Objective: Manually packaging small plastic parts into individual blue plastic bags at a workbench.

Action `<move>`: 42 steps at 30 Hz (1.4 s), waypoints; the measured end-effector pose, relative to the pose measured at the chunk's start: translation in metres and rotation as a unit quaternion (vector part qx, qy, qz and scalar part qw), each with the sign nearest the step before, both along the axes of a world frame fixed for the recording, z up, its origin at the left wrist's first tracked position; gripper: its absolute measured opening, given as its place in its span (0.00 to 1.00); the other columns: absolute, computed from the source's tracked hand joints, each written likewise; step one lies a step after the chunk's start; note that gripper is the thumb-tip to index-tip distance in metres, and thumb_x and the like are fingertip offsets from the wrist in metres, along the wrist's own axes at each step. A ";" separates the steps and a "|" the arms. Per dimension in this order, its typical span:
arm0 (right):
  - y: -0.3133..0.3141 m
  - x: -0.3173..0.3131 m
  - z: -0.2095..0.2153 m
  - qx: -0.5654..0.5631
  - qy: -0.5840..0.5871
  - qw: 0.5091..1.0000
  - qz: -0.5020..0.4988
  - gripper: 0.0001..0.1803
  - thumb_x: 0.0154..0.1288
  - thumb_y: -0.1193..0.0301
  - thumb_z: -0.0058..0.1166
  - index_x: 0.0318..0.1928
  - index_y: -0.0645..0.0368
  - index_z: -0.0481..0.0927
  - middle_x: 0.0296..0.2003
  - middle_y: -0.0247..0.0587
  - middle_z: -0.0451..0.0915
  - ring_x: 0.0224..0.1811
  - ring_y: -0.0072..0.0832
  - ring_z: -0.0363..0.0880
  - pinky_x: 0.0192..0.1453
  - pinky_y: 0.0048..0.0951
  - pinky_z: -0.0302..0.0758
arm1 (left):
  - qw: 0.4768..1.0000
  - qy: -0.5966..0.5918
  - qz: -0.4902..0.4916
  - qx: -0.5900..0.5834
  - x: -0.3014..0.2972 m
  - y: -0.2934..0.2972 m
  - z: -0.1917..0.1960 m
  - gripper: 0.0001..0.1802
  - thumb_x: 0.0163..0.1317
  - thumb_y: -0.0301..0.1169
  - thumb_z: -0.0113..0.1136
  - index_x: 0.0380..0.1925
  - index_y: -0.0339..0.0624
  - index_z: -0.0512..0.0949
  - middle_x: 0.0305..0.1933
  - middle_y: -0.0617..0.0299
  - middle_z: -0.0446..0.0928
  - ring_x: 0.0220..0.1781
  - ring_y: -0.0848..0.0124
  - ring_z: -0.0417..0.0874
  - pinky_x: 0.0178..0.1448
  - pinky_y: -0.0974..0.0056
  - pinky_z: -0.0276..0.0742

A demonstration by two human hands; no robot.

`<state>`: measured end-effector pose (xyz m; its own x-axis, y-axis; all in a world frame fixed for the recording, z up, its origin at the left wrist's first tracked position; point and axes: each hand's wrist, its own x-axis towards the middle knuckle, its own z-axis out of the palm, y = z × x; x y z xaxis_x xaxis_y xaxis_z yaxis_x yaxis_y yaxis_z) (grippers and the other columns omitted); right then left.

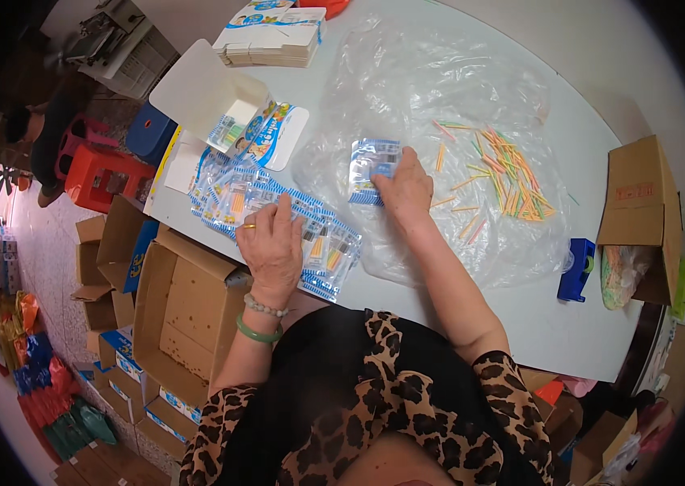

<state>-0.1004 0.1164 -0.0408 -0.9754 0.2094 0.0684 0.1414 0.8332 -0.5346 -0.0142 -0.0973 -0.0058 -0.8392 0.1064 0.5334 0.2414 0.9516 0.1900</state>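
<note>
My right hand (404, 193) grips a small clear plastic packet (364, 168) with blue printed edges, its thumb over the face and the other fingers at the right side. The packet is over a sheet of clear plastic (440, 85). My left hand (271, 247), fingers stretched out, rests on an overlapping row of similar packets (233, 194), some with coloured sticks showing inside. To the right of my right hand lies a loose heap of thin pink, yellow, green and orange sticks (512, 174), with several strays around it.
Beyond the packets stands an open white box (237, 93) with packets inside. Flattened boxes (270, 44) are stacked at the far edge. A blue tape dispenser (577, 270) and a cardboard carton (638, 198) are at right. An open carton (189, 312) sits below the table's left edge.
</note>
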 end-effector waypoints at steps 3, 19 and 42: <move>0.003 -0.009 -0.008 -0.062 -0.029 0.997 -0.022 0.30 0.51 0.66 0.58 0.54 0.65 0.66 0.38 0.55 0.80 0.41 0.45 0.80 0.44 0.38 0.75 | 1.000 -0.006 0.013 0.007 0.002 -0.002 0.009 0.22 0.54 0.32 0.64 0.51 0.42 0.76 0.43 0.60 0.74 0.46 0.62 0.73 0.47 0.58 0.64; 0.075 0.071 0.048 -0.415 -0.082 0.892 0.162 0.08 0.60 0.71 0.54 0.37 0.62 0.77 0.25 0.34 0.76 0.30 0.16 0.73 0.37 0.21 0.71 | 0.536 -0.416 -0.121 0.724 -0.025 0.111 0.013 0.10 0.63 0.25 0.56 0.43 0.32 0.79 0.37 0.62 0.81 0.36 0.79 0.78 0.44 0.74 0.74; 0.244 -0.049 -0.002 0.181 -0.113 0.976 0.032 0.13 0.64 0.64 0.47 0.40 0.62 0.72 0.40 0.53 0.77 0.45 0.50 0.76 0.48 0.45 0.72 | 0.802 -0.366 -0.383 0.275 -0.034 0.169 -0.047 0.03 0.51 0.23 0.61 0.26 0.36 0.78 0.41 0.55 0.79 0.43 0.57 0.76 0.49 0.61 0.71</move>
<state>-0.1496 0.3602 -0.0431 -0.9846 0.1489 -0.0917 0.1624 0.9729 -0.1643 -0.0481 0.0715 -0.0527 -0.7494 0.6584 0.0697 0.3471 0.3011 0.8882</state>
